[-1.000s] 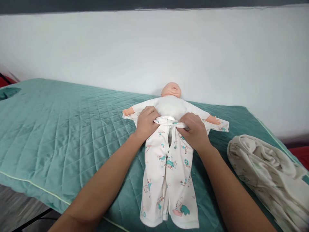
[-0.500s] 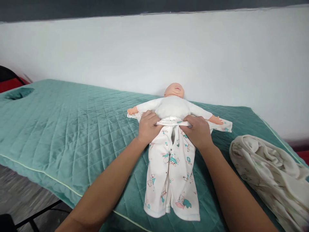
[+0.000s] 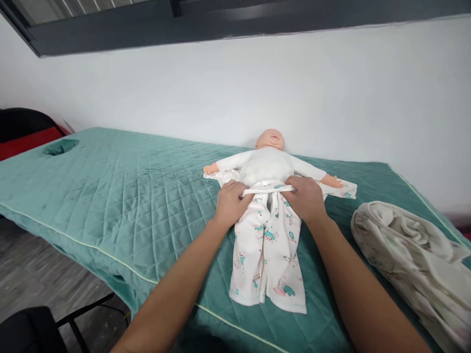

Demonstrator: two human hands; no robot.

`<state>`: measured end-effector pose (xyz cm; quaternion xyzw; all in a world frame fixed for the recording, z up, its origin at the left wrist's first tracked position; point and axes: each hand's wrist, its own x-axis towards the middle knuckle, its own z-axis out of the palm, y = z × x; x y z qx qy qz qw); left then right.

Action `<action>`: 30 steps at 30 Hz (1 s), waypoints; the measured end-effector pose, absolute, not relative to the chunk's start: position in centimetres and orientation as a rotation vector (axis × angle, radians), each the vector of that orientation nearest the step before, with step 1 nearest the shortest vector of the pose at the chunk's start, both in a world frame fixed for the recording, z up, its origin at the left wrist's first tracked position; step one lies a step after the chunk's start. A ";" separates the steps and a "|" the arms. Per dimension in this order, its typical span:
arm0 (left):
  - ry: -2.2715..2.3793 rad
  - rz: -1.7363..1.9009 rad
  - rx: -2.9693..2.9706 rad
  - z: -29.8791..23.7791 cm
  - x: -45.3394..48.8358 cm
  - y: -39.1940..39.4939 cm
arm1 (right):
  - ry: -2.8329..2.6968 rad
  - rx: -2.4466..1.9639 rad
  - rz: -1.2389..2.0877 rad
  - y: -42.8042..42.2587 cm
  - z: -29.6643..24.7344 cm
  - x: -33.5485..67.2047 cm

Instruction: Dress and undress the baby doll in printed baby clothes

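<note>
A baby doll [image 3: 267, 164] lies on its back with its arms spread, its head near the wall. White baby pants [image 3: 268, 255] with a teal and pink print cover its lower body, the legs pointing toward me. My left hand [image 3: 233, 202] is closed on the left side of the waistband, and my right hand [image 3: 306, 197] pinches the right side. The waistband is folded over between them. Under the doll's arms a printed baby shirt [image 3: 344, 189] is spread out, its middle hidden by the doll.
The doll rests on a bed with a green quilted cover [image 3: 147, 196], which has a hole [image 3: 61, 147] at the far left. A bundled cream blanket [image 3: 412, 255] lies at the right. Behind stands a white wall [image 3: 184, 93]. A black chair [image 3: 33, 328] is at the lower left.
The view has shifted, with more of the window frame and floor showing. Both hands keep hold of the waistband, and the doll lies much as before.
</note>
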<state>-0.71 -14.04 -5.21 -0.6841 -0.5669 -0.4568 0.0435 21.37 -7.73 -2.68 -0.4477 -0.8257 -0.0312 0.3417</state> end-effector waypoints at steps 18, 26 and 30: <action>-1.890 -1.153 -2.015 -5.6 -0.9 -13.5 | -2.079 -1.440 0.314 -13.5 -1.7 20.8; -1.937 -1.326 -2.030 -5.6 -0.9 -13.3 | -1.922 -1.344 0.650 -13.6 -2.3 21.2; -1.944 -1.457 -2.084 -5.4 -0.8 -12.8 | -1.817 -1.248 0.833 -13.0 -3.0 21.8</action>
